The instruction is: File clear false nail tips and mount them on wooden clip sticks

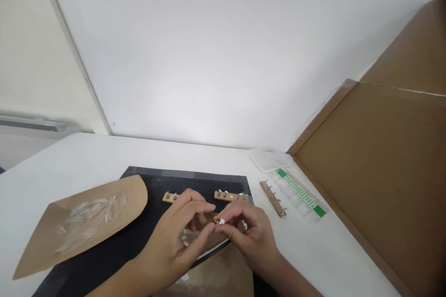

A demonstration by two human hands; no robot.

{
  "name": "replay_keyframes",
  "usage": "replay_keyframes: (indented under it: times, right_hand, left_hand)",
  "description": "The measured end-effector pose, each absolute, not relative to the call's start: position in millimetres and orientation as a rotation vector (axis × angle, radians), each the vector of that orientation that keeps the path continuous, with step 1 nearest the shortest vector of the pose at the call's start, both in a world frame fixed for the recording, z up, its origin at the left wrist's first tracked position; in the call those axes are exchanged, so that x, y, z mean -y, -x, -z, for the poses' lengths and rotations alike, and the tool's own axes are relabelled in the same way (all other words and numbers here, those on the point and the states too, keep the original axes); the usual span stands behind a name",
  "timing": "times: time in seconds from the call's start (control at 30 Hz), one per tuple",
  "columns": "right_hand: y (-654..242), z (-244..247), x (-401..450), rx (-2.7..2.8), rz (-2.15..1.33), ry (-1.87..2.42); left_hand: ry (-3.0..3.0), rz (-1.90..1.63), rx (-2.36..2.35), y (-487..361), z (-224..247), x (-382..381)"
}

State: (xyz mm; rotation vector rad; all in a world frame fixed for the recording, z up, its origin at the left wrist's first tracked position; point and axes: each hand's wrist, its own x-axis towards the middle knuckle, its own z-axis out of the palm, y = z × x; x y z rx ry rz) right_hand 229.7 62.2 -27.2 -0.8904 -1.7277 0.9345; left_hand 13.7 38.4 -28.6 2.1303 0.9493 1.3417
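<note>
We see a small piece (222,221) just above the tray (213,253), near the middle. Our right hand (249,227) has it pinched between thumb and first finger. The fingers of our left hand (177,236) are loose, with a gap at the tips, and the thumb is right by the piece. The piece seems to lie left to right, its white end to the right, but it is too tiny to be sure.

Metal pegs already stand on the left strip (171,197) and the far strip (235,198) on the black mat (153,185), and on the right strip (272,200) on the desk (205,147). The piece in our fingers is not on any strip. Loose white bits are left in the tray, and clear tubes (104,209) lie on brown paper (135,195). We can't count what's finished.
</note>
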Motion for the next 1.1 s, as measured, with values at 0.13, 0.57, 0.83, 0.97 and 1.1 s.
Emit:
replay_keyframes:
  times: [0.13,0.57,0.83,0.97,1.1]
  right_hand:
    - [-226,34,-56,1.692,-0.995,0.866]
    - [-230,41,-61,1.694,-0.923,0.935]
    - [-234,31,-59,1.821,-0.796,0.860]
    - [-235,28,-57,1.845,-0.793,0.823]
    - [-235,30,-56,1.844,-0.719,0.794]
  left_hand:
    - [-2.076,-1.286,-0.858,-15,24,-37]
    - [-1.791,-0.974,-0.971,-14,20,-41]
    - [-1.497,-0.964,-0.943,-18,27,-39]
    - [-1.405,-0.903,-0.887,-17,29,-37]
    - [-1.410,-0.880,-0.938,-18,34,-37]
